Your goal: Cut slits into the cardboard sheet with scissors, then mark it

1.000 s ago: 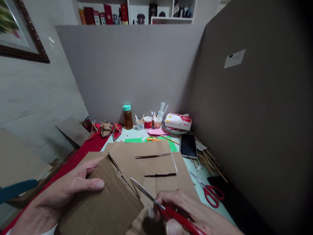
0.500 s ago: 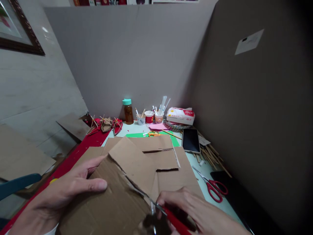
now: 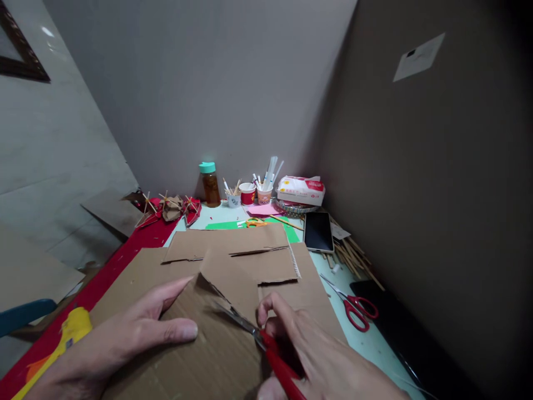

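Observation:
My left hand (image 3: 154, 325) grips a brown cardboard sheet (image 3: 195, 361) by its left edge, thumb on top and fingers partly hidden behind. In my right hand (image 3: 300, 344) is a pair of red-handled scissors (image 3: 275, 355), its blades lying along a cut in that sheet near its upper right edge. Beyond the cut, a flap of the cardboard stands up a little. Under it lie more flat cardboard pieces (image 3: 233, 239), one with slits.
A second pair of red scissors (image 3: 358, 308) and a phone (image 3: 318, 232) lie to the right, beside thin sticks (image 3: 350, 253). At the back stand a bottle (image 3: 210, 186), paper cups (image 3: 247, 194) and a tissue pack (image 3: 300, 190). A yellow tool (image 3: 75, 330) is left of my arm.
The scissors and my right hand have shifted up, and the blades are now nearer the top of the sheet. The view has turned slightly, and the yellow tool shows more.

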`<action>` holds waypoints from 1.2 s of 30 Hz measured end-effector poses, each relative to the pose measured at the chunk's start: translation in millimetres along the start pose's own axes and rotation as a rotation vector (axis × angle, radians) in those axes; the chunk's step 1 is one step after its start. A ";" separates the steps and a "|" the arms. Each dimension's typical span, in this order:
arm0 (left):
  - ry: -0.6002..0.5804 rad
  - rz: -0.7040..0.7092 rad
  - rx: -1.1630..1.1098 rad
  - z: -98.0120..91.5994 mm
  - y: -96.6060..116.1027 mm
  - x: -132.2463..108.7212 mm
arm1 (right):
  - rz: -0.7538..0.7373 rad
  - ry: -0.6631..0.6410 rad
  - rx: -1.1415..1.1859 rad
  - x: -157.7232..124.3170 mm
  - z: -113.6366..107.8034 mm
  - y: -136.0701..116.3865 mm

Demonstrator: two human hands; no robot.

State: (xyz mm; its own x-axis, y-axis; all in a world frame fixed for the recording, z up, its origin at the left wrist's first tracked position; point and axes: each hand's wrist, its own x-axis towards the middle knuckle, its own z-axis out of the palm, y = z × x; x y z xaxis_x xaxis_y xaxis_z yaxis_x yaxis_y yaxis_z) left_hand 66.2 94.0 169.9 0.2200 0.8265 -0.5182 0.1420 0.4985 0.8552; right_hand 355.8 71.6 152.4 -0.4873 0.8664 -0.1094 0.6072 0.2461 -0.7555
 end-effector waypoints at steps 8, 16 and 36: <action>-0.096 -0.023 -0.051 5.1 -7.2 4.6 | 0.078 -0.090 0.192 7.2 5.7 -2.8; -0.235 -0.028 -0.218 6.3 -17.6 13.1 | 0.071 -0.070 0.311 14.7 11.3 2.3; -0.265 -0.073 -0.209 21.1 -21.8 27.8 | 0.088 -0.134 0.299 17.9 11.5 10.0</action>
State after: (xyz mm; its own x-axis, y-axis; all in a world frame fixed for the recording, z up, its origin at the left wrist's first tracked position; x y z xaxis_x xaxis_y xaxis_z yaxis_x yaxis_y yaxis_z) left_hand 89.6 100.5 136.7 0.4636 0.7037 -0.5384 -0.0282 0.6190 0.7849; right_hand 346.0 84.6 135.4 -0.5312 0.8090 -0.2519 0.4495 0.0170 -0.8931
